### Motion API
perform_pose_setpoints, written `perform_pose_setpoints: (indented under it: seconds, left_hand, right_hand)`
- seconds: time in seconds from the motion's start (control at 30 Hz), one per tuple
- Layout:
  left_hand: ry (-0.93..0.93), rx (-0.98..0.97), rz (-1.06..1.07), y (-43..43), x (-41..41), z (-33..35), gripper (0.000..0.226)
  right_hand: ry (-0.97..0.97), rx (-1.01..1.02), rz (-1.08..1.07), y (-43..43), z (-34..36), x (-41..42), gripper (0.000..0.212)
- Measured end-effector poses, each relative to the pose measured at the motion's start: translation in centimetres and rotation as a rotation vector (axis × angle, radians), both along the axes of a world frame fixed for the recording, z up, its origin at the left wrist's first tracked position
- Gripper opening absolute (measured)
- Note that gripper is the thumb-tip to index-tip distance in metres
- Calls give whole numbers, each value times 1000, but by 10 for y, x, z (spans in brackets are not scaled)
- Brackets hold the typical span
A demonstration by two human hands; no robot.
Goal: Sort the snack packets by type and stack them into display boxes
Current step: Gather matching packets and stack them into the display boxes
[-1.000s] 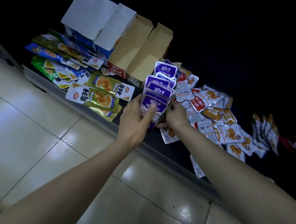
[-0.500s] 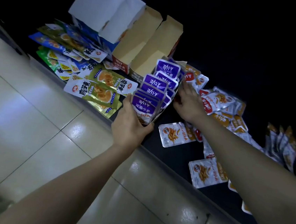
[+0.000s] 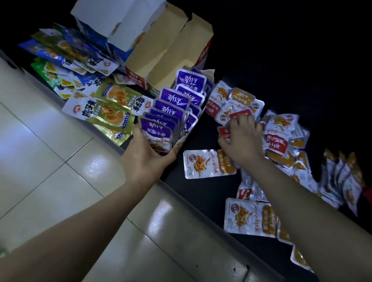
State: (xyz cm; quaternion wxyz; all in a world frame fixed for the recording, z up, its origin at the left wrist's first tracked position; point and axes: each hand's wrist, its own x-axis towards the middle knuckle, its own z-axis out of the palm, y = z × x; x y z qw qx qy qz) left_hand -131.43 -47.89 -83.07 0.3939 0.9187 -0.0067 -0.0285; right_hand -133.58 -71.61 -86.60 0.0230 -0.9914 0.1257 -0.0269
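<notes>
**Purple row braced; right hand in loose pile**

Purple packets (image 3: 174,107) stand as 1 overlapping row in the display box (image 3: 187,134), at the counter (image 3: 198,188) edge. Left hand (image 3: 146,157) is curled round the row's near end. Right hand (image 3: 240,139), fingers bent, pinches a red packet (image 3: 223,132) on the mixed pile (image 3: 280,132). Best: lift 1 type only, row braced.

Both bare forearms reach forward. The left hand (image 3: 146,159) grips the near end of the row of purple foil snack packets (image 3: 177,107), thumb on its left side. The right hand (image 3: 241,142), palm down just right of that row, curls its fingers round a small red foil packet (image 3: 224,131).
</notes>
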Motion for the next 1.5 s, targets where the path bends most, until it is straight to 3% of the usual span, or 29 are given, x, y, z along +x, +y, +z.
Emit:
perform_pose_setpoints:
  seconds: [0.1, 0.2, 0.33, 0.47, 0.63, 0.8, 0.93, 1.03, 1.13, 1.2, 1.33, 1.5]
  left_hand:
    - [5, -12, 0, 0, -2, 1, 85]
    - [17, -28, 11, 0, -2, 0, 84]
    - [8, -42, 23, -1, -1, 0, 86]
    - [7, -47, 2, -7, 0, -3, 88]
    - [-5, -45, -65, -27, 5, -11, 87]
    - [-35, -89, -115, -51, 18, -16, 83]
    - [-48, -133, -177, -70, 40, -18, 79]
    - [-59, -162, -234, -73, 55, -19, 86]
    - [-131, -58, -214, -63, 60, -26, 92]
    - [-82, -41, -165, -59, 59, -27, 84]
    - [37, -208, -187, -56, 71, -26, 73]
    - [51, -275, -269, -47, 83, -29, 75]
  right_hand:
    - [18, 150, 106, 5, 4, 24, 64]
    - [199, 149, 114, 13, -6, 45, 73]
    - [113, 114, 59, 13, -13, 35, 66]
    - [-17, 58, 73, -1, -13, 1, 46]
    - [-5, 52, -6, -16, -7, -21, 35]
    - [-124, 399, -60, -12, 2, -20, 49]
    - [-36, 752, 28, 7, 7, -14, 76]
    - [-49, 975, -22, 18, 11, 0, 87]
    - [-113, 1037, -56, 25, 11, 16, 93]
    - [-134, 1039, -84, 26, 9, 26, 95]
    - [-194, 1053, -131, 30, 7, 50, 88]
    - [-186, 1123, -127, 30, 16, 71, 80]
